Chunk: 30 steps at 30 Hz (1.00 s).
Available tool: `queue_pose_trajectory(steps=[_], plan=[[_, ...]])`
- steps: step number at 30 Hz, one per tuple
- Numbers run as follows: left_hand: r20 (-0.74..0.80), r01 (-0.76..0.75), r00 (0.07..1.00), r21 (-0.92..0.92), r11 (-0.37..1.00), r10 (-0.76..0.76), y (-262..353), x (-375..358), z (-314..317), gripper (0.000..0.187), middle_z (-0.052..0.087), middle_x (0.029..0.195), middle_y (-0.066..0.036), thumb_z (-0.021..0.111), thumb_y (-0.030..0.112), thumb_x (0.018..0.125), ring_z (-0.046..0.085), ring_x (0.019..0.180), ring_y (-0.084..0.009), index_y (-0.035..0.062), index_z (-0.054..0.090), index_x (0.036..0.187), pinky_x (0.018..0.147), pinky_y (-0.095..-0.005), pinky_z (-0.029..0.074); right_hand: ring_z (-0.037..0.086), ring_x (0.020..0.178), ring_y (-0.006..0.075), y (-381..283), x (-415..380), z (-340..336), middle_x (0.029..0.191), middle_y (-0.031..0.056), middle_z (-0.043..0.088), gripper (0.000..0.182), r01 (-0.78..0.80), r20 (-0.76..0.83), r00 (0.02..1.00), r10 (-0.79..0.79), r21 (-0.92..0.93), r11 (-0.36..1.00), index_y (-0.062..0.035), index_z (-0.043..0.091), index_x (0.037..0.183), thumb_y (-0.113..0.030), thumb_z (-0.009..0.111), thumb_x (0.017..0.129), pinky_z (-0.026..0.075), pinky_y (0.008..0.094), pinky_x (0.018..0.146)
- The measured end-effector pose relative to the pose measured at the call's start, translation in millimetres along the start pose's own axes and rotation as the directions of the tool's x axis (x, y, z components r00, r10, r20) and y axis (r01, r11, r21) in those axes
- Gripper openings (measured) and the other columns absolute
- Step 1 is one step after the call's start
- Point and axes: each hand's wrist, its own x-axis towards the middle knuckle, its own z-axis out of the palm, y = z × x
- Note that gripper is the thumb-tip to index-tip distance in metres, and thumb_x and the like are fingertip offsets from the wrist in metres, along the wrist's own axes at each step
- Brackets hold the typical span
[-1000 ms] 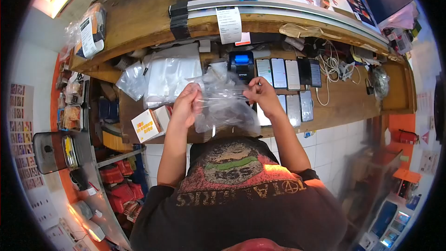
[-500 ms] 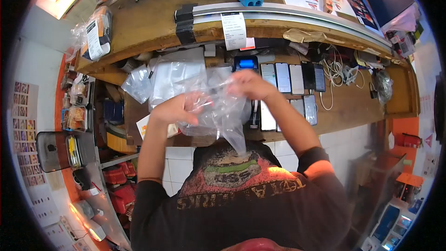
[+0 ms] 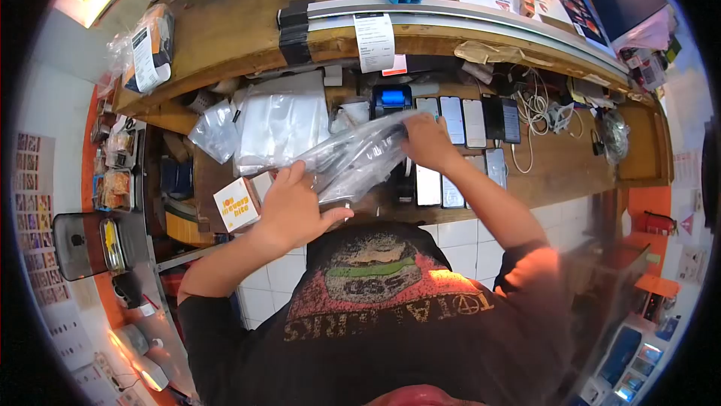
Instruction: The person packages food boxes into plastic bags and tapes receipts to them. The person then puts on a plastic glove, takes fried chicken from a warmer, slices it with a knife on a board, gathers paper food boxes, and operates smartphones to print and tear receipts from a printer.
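A clear plastic bag (image 3: 364, 154) stretches slantwise between my two hands, above the front part of the desk. My right hand (image 3: 432, 143) is closed around its upper right end. At the lower left end is my left hand (image 3: 289, 207), its fingers against the plastic and its thumb sticking out along the near edge; the exact hold is partly hidden. Just left of that hand stands a small white box with orange and yellow lettering (image 3: 236, 205). Behind the bag lies a stack of flat clear plastic bags (image 3: 282, 124).
Several phones (image 3: 473, 124) lie in rows right of my right hand, near a tangle of white cables (image 3: 537, 102). A blue and black device (image 3: 393, 98) stands behind the bag. A raised wooden shelf (image 3: 248, 23) with a hanging receipt (image 3: 374, 42) spans the back.
The crumpled bag is now drawn out lengthwise between my hands. My left hand has moved down, my right hand slightly right. The lettered box has come into fuller view.
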Motion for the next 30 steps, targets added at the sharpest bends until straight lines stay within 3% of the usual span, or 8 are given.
queue_pose_trajectory(steps=[4, 13, 15, 19, 21, 22, 27, 30], plan=[[-0.126, 0.103, 0.986, -0.062, 0.993, -0.110, -8.9, -1.7, 52.2, 0.058, 0.062, 0.093, -0.018, 0.065, 0.047, 0.086, 0.052, 0.098, -0.0346, -0.0099, 0.068, 0.091, 0.084, -0.0439, 0.044, 0.053, 0.106, 0.0383, -20.2, 16.5, 9.7, 0.100, 0.0148, 0.058, 0.041, 0.133, -0.366, 0.931, 0.017, 0.380, 0.915, -0.0032, 0.062, 0.096, 0.018, 0.054, 0.062, 0.043, 0.0436, 0.093], [-0.527, 0.157, 0.785, -0.339, 0.928, -0.325, -24.6, 50.8, 80.2, 0.030, 0.057, 0.089, -0.015, 0.071, 0.004, 0.073, 0.057, 0.081, -0.0353, 0.0023, 0.057, 0.100, 0.072, -0.0421, 0.047, 0.057, 0.092, 0.0280, -68.2, 11.6, -5.1, 0.099, 0.0083, 0.060, 0.033, 0.552, -0.418, 0.830, -0.370, 0.516, 0.655, -0.0053, 0.062, 0.082, 0.019, 0.052, 0.063, 0.048, 0.0340, 0.077], [-0.490, 0.129, 0.790, -0.455, 0.881, -0.369, -43.2, 48.9, 82.0, 0.025, 0.056, 0.087, -0.014, 0.068, -0.001, 0.072, 0.057, 0.075, -0.0351, 0.0029, 0.055, 0.093, 0.067, -0.0422, 0.047, 0.057, 0.092, 0.0261, -58.3, 15.4, -1.9, 0.098, 0.0081, 0.059, 0.035, 0.225, -0.574, 0.815, 0.076, 0.434, 0.872, -0.0053, 0.062, 0.089, 0.019, 0.053, 0.065, 0.047, 0.0323, 0.076], [-0.567, 0.239, 0.623, -0.518, 0.821, -0.539, -33.7, 26.8, 60.4, 0.019, 0.053, 0.082, -0.013, 0.061, -0.005, 0.070, 0.055, 0.068, -0.0355, 0.0022, 0.051, 0.084, 0.064, -0.0419, 0.047, 0.057, 0.086, 0.0249, -18.1, 12.8, 35.2, 0.095, 0.0095, 0.058, 0.029, 0.045, -0.517, 0.824, 0.233, 0.470, 0.882, -0.0043, 0.061, 0.094, 0.015, 0.056, 0.073, 0.047, 0.0324, 0.073], [-0.705, 0.130, 0.478, -0.533, 0.836, -0.524, -40.8, 30.3, 83.6, 0.020, 0.051, 0.075, -0.012, 0.065, -0.002, 0.073, 0.052, 0.064, -0.0310, 0.0020, 0.046, 0.079, 0.063, -0.0381, 0.045, 0.054, 0.077, 0.0192, -20.2, 11.3, 48.6, 0.087, 0.0070, 0.057, 0.013, -0.137, -0.367, 0.793, 0.487, 0.671, 0.729, -0.0024, 0.061, 0.094, 0.004, 0.063, 0.083, 0.047, 0.0319, 0.070], [-0.411, 0.113, 0.495, -0.843, 0.526, -0.765, -33.5, 28.5, 92.9, 0.026, 0.050, 0.071, -0.011, 0.068, 0.000, 0.077, 0.049, 0.063, -0.0253, 0.0034, 0.042, 0.076, 0.061, -0.0358, 0.042, 0.051, 0.070, 0.0117, -32.8, 13.4, 41.0, 0.077, 0.0039, 0.055, 0.012, -0.174, -0.202, 0.776, 0.597, 0.841, 0.511, -0.0024, 0.058, 0.089, -0.007, 0.069, 0.088, 0.043, 0.0275, 0.065], [-0.363, 0.255, 0.573, -0.773, 0.580, -0.735, -4.9, 9.9, 93.8, 0.024, 0.044, 0.063, -0.010, 0.063, -0.005, 0.074, 0.043, 0.060, -0.0230, 0.0047, 0.042, 0.076, 0.056, -0.0349, 0.036, 0.045, 0.065, 0.0098, -34.9, 5.9, 51.8, 0.068, 0.0009, 0.052, 0.019, -0.049, -0.325, 0.806, 0.494, 0.796, 0.603, -0.0042, 0.053, 0.078, -0.004, 0.069, 0.087, 0.039, 0.0268, 0.060], [-0.585, 0.261, 0.307, -0.706, 0.658, -0.750, -46.1, -10.1, 99.1, 0.026, 0.041, 0.065, -0.007, 0.046, -0.018, 0.060, 0.040, 0.061, -0.0232, 0.0026, 0.045, 0.076, 0.057, -0.0346, 0.034, 0.047, 0.064, 0.0134, -8.4, 5.3, 36.9, 0.073, 0.0009, 0.054, 0.019, -0.241, -0.450, 0.718, 0.531, 0.555, 0.796, -0.0036, 0.053, 0.078, -0.005, 0.068, 0.088, 0.042, 0.0284, 0.061]])
